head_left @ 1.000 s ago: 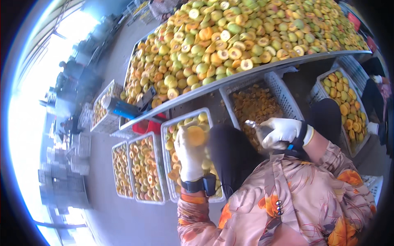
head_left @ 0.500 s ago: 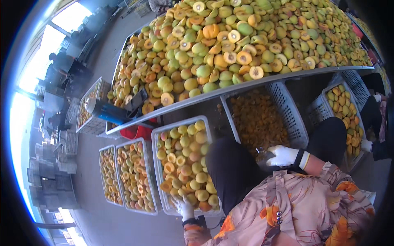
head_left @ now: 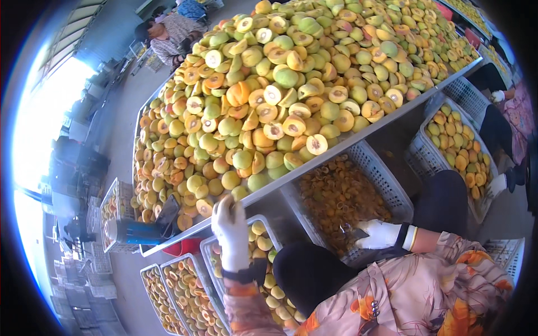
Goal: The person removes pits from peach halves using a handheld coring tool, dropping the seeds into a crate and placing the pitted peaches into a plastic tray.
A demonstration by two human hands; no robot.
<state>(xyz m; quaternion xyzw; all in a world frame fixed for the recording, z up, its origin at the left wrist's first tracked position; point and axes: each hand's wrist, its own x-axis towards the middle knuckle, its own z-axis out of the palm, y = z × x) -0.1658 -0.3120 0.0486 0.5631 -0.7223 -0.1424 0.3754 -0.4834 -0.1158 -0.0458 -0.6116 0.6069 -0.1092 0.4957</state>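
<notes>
My left hand [head_left: 228, 232], in a white glove, is raised at the near rim of a metal table [head_left: 314, 162]. Its fingers are bent and slightly apart, with no fruit visible between them. Closest to it is a heap of halved yellow peaches [head_left: 241, 159], many showing their cut faces and some with stones. My right hand [head_left: 380, 234], also gloved, is closed around a small shiny metal tool [head_left: 346, 228], whose exact kind I cannot make out. It is over the near end of a crate [head_left: 399, 196] of brown-orange scraps. Below my left forearm, a crate [head_left: 210, 246] of peaches is partly covered.
Two narrower peach crates [head_left: 188, 294] stand at the left. A blue cylinder [head_left: 140, 231] and a dark phone-like slab [head_left: 166, 215] sit at the table's left corner. Another peach crate [head_left: 417, 162] stands at right, beside a co-worker's gloved hand [head_left: 496, 185]. Another person [head_left: 171, 36] is beyond the table.
My left hand has risen from the peach crate up to the table's rim. My right hand stays over the scrap crate with the tool. The view has turned, and a person now shows at far left.
</notes>
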